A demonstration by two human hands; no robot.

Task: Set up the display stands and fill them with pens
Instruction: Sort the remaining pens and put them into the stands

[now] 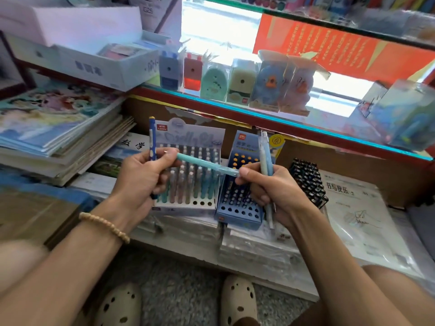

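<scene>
A pale lilac display stand (188, 135), almost full of pastel pens, sits beside a blue display stand (237, 214) with many bare holes. My left hand (141, 177) grips a dark blue dotted pen (152, 140) held upright. It also pinches one end of a teal pen (204, 164). That pen lies level between both hands, above the stands. My right hand (273, 191) pinches its other end while clutching two or three pale blue pens (264, 149) upright in the palm.
A black wire pen rack (306, 182) stands right of the blue stand. Stacked books (58, 132) lie at the left, plastic-wrapped packs (362, 222) at the right. A glass counter (294, 128) with boxed sharpeners (235, 81) runs behind. My sandalled feet (237, 302) are on the floor below.
</scene>
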